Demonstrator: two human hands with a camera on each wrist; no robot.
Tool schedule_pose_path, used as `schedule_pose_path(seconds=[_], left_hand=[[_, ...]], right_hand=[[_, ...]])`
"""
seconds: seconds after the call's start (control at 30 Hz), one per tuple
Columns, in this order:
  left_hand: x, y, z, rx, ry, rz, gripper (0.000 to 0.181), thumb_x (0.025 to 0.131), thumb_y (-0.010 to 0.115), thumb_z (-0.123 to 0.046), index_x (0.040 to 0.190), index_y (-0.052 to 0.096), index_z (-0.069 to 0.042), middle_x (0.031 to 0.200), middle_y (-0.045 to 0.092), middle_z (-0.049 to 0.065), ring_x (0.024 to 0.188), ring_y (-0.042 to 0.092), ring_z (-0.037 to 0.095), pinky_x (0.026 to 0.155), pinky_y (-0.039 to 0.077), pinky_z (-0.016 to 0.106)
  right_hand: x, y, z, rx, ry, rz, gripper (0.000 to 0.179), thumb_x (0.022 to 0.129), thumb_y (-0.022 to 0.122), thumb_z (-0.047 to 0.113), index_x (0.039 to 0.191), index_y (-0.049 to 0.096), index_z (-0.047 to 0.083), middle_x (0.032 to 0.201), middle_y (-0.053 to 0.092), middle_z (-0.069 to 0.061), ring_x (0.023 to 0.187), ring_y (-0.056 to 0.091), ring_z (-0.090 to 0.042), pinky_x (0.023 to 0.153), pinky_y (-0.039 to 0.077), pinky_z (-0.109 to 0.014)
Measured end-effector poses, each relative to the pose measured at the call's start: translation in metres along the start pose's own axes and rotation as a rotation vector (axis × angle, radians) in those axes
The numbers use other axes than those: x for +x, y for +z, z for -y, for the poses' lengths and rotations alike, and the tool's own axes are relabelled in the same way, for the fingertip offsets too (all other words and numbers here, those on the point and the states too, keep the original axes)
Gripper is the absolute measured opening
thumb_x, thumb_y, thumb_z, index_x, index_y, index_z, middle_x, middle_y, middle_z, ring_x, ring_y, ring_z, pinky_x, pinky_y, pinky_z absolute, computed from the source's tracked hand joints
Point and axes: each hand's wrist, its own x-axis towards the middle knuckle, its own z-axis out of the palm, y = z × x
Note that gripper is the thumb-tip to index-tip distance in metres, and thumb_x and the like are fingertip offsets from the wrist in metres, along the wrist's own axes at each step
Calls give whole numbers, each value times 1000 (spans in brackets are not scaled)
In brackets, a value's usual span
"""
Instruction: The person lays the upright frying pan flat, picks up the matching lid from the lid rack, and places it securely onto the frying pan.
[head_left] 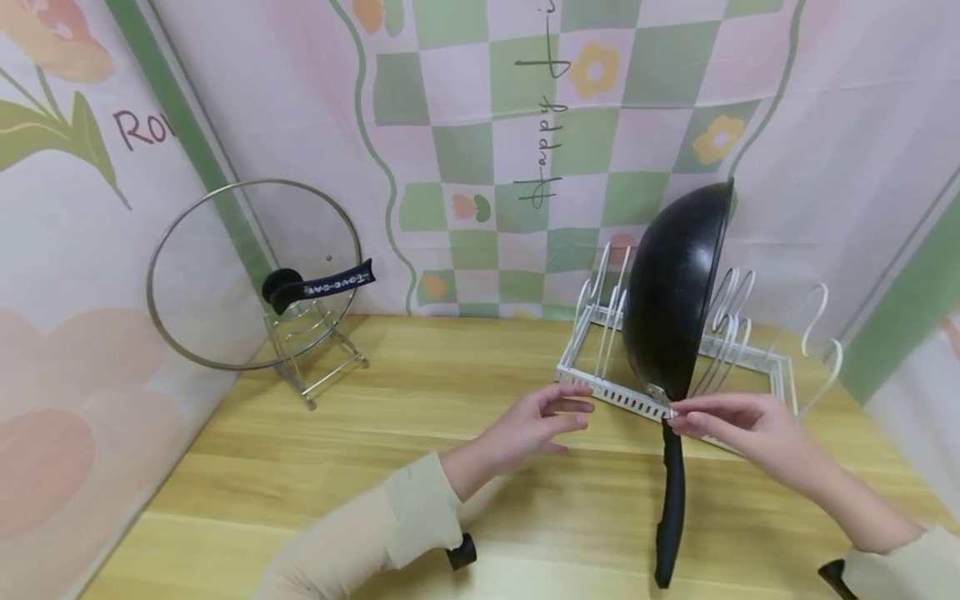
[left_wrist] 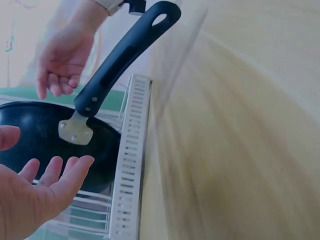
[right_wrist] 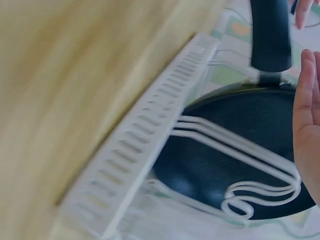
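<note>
A black wok (head_left: 671,292) stands on its edge in a white wire rack (head_left: 615,396), its black handle (head_left: 672,508) pointing towards me over the table. My right hand (head_left: 750,429) is at the handle's base in the head view, fingers nearly straight. In the left wrist view that same hand (left_wrist: 65,62) shows beside the handle, holding nothing. Left of the wok, my left hand (head_left: 532,425) hovers at the rack's front rail with loosely bent fingers. Its fingers (left_wrist: 72,177) overlap the wok's underside in the left wrist view, and nothing is in them.
A glass lid (head_left: 217,275) with a black knob (head_left: 283,289) leans on a small wire stand (head_left: 330,367) at the back left. White wire dividers (head_left: 821,358) rise at the rack's right end. A printed curtain (head_left: 517,150) hangs behind the wooden table (head_left: 360,483).
</note>
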Motion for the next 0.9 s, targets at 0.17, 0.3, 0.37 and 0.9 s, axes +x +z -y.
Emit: schedule_pose_path(seconds=[0.17, 0.3, 0.37, 0.9], left_hand=[[-1, 9, 7, -35, -45, 36, 43, 104, 59, -10, 145, 51, -4, 141, 59, 17, 121, 62, 24, 99, 53, 52], [-1, 19, 13, -61, -74, 59, 45, 101, 60, -8, 145, 51, -6, 141, 59, 17, 117, 63, 23, 96, 55, 52], [-1, 25, 16, -85, -84, 63, 46, 100, 60, -6, 145, 50, -5, 140, 59, 18, 117, 64, 26, 93, 56, 53], [-8, 63, 31, -138, -268, 146, 51, 101, 59, -13, 149, 47, -2, 132, 63, 14, 111, 67, 29, 86, 58, 57]], right_hand=[[-11, -8, -16, -49, 91, -26, 28, 98, 52, -17, 115, 70, -5, 100, 77, 0, 87, 74, -12, 75, 60, -24], [-16, -13, -25, -42, 173, -10, 22, 101, 50, -12, 110, 69, -7, 98, 77, -1, 85, 74, -14, 74, 61, -25], [-17, -14, -29, -18, 201, 3, 18, 103, 48, -11, 108, 65, -13, 97, 76, -4, 85, 74, -15, 74, 61, -27], [-17, -12, -48, 407, 434, 290, 53, 112, 34, 9, 140, 14, -32, 127, 68, -11, 111, 68, -22, 92, 58, -40]])
